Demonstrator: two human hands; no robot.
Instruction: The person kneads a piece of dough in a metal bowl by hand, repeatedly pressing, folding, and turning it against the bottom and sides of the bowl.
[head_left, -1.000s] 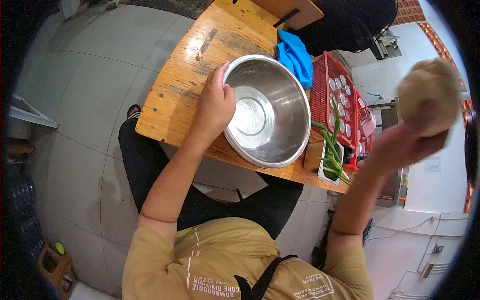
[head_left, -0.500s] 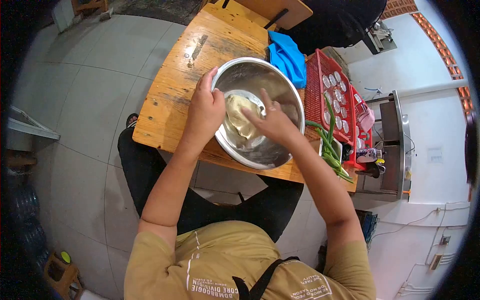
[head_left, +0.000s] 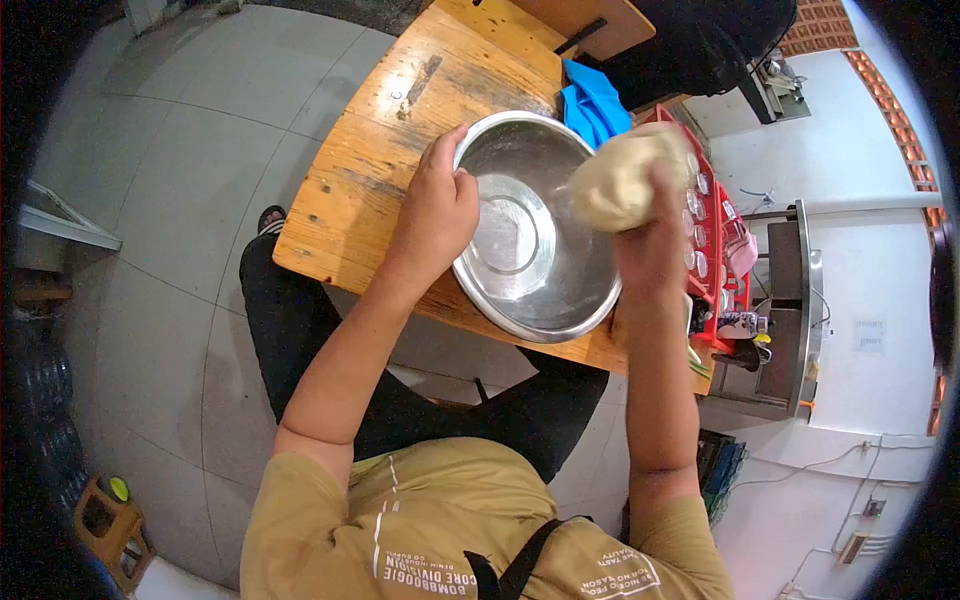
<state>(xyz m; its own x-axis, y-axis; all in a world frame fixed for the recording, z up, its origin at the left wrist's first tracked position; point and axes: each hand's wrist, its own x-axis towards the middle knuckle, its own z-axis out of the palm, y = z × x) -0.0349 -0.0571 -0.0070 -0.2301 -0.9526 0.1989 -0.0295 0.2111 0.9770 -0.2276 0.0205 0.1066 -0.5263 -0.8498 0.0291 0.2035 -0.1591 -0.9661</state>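
Observation:
A large stainless steel bowl [head_left: 510,235] stands on the wooden table, tilted slightly towards me, with faint pale residue on its inside. My left hand [head_left: 440,205] is closed on the bowl's left rim. In my right hand [head_left: 650,235] is a lump of pale dough [head_left: 630,180], raised above the bowl's right side. The dough is a little blurred by motion, and it hides part of the bowl's rim and of the red crate behind it.
The wooden table [head_left: 350,190] carries a blue cloth [head_left: 594,105] behind the bowl. To the right, a red plastic crate [head_left: 706,235] holds several clear-lidded cups. Green stalks lie mostly hidden behind my right forearm. A bottle [head_left: 738,325] stands near the table's right corner.
My right hand has lifted the dough out of the bowl, up and to the right. My left hand stays on the rim. The whole view has shifted slightly.

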